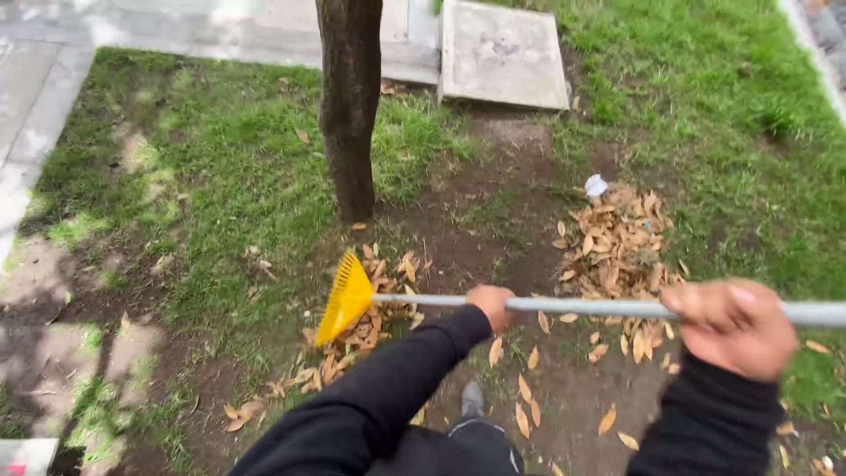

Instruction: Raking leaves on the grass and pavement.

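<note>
Rake (493,304): yellow fan head (345,298) at the left, grey handle (599,307) running almost level across the frame to the right edge. Long axis is left-right across the body, the right end sitting a touch lower in the picture.

Head sits well left of both grips, tines down on a small scatter of dry leaves (370,339) near the foot of the tree trunk (350,106). Whether the tines touch soil, can't tell.

Left hand (491,305): clenched round the handle, nearer the head, arm stretched out in a black sleeve. Right hand (734,326): clenched round the handle further back, close to the camera, motion-blurred. Both grasp the handle; neither touches the head.

Bigger leaf pile (617,242) lies on bare soil beyond the handle, between the two hands as seen from here, so to the right of the head. A white scrap (597,185) sits at its far edge. More loose leaves lie under the handle and toward the shoe (472,398).

Outward: grass (229,159) on both sides of the soil patch, concrete slab (502,55) beyond the tree, paving at the far left.
</note>
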